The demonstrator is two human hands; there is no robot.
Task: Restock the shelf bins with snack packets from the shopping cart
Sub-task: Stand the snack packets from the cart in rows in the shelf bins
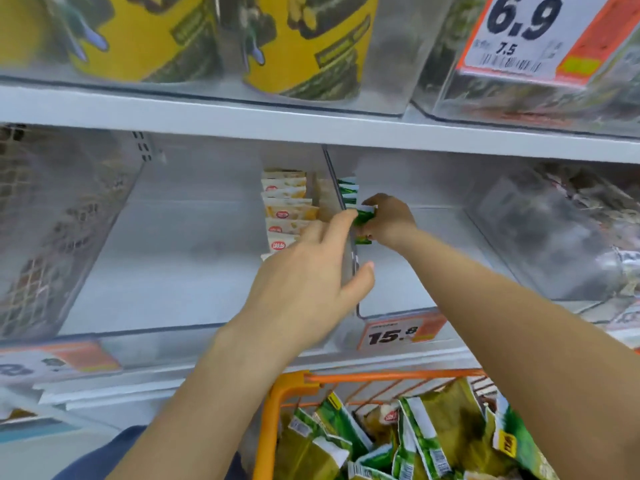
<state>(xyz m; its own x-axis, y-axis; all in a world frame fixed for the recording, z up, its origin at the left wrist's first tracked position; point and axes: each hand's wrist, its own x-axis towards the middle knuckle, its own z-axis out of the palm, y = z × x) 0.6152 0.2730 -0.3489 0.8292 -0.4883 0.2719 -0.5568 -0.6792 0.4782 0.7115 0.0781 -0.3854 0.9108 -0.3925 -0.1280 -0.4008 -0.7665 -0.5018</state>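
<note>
Right hand [389, 221]: grip clamped on green snack packet [364, 218], inside right clear shelf bin [398, 306]. Left hand [311, 278]: fingers apart, resting on bin divider [349, 268]. Orange shopping cart [273, 403] below, holding green packets [426, 441].

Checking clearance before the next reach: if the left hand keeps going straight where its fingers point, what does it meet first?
Probably the green packet gripped by the right hand; the left hand fingertips already look close to it, above the clear bin divider. Depth is uncertain.
</note>
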